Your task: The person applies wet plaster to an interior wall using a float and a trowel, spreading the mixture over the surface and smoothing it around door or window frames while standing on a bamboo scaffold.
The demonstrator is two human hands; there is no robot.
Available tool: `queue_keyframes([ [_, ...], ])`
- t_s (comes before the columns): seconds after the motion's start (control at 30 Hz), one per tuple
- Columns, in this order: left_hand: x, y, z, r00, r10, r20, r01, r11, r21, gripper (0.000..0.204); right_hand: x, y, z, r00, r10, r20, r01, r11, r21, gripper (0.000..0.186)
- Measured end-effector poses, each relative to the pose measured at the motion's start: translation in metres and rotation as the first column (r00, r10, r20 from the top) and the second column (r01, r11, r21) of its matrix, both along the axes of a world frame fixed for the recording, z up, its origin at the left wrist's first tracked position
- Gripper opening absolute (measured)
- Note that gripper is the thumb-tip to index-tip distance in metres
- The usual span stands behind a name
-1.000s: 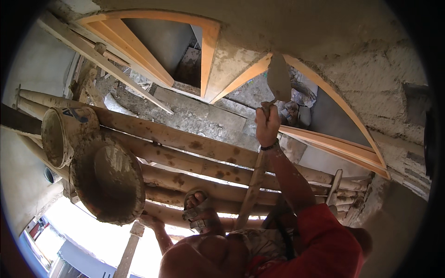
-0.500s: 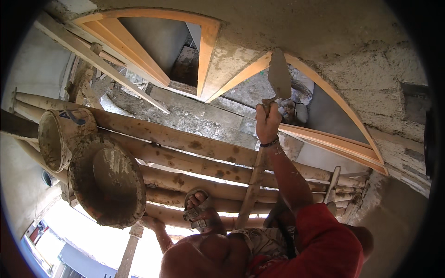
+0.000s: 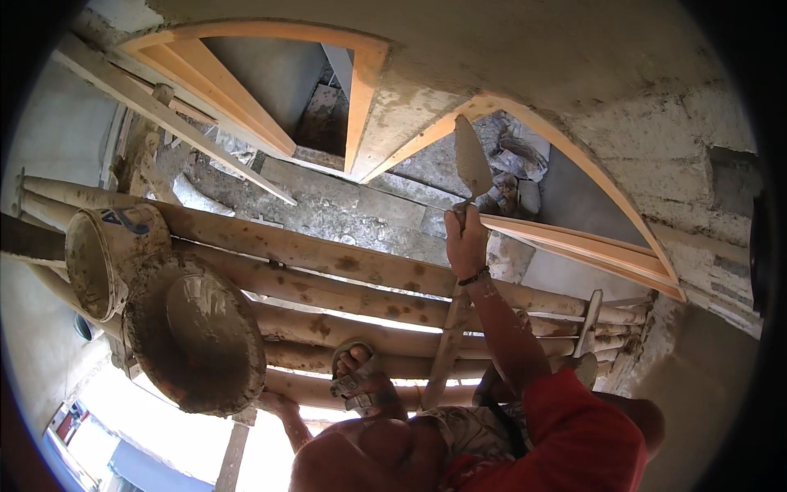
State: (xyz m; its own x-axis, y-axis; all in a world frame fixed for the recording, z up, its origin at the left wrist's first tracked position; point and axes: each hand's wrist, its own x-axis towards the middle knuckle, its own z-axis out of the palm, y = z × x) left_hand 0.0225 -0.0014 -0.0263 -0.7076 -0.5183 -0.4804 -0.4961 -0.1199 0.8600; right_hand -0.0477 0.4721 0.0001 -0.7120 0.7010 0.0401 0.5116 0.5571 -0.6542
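Note:
My right hand [image 3: 467, 241] is closed round the handle of a pointed trowel [image 3: 473, 160]. Its mortar-smeared blade points up, away from me, in front of the right opening of an arched wooden frame [image 3: 602, 156]. At lower left, my left hand [image 3: 280, 404] grips the near edge of a round, mortar-caked basin [image 3: 168, 373], with its fingers partly hidden by the rim. The basin is tilted and shows a wet layer of grey mortar inside. A mortar-stained bucket [image 3: 90, 266] lies against the basin's left side.
Bamboo poles [image 3: 328, 252] form a platform with gaps, and my sandalled foot [image 3: 358, 377] rests on it. A short plank [image 3: 447, 353] crosses the poles. A loose batten [image 3: 172, 115] slants at upper left. Rough plaster [image 3: 697, 123] surrounds the frame; rubble [image 3: 520, 160] shows through its opening.
My right hand and the trowel have come down and slightly left, the blade tip leaving the frame's upper edge. The basin has shifted slightly toward me and right, along with my left hand.

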Motion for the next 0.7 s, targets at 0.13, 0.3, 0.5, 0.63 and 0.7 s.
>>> queue_keyframes([
  [0.13,0.005,-0.005,-0.012,0.998,0.025,0.066,-0.025,1.000,-0.001,0.066,0.008,-0.004,0.012,0.990,-0.063,-0.127,0.048,0.991,-0.122,0.017],
  [0.3,0.011,-0.016,-0.022,0.991,0.041,0.126,-0.031,0.996,-0.079,0.077,-0.014,0.002,0.031,0.961,-0.023,-0.274,0.006,0.998,-0.063,0.013],
  [0.5,0.020,-0.025,-0.033,0.999,-0.030,0.015,0.031,0.996,-0.086,0.071,-0.021,0.003,0.035,0.979,-0.066,-0.195,0.048,0.994,-0.095,0.017],
  [0.63,0.021,-0.049,-0.042,1.000,-0.024,0.019,0.026,0.994,-0.110,0.072,-0.029,-0.009,0.031,0.964,-0.076,-0.255,0.055,0.995,-0.085,0.017],
  [0.7,0.019,-0.040,-0.041,0.999,-0.030,0.032,0.033,0.994,-0.100,0.070,-0.030,-0.007,0.029,0.961,-0.057,-0.270,0.055,0.998,-0.013,0.015],
])
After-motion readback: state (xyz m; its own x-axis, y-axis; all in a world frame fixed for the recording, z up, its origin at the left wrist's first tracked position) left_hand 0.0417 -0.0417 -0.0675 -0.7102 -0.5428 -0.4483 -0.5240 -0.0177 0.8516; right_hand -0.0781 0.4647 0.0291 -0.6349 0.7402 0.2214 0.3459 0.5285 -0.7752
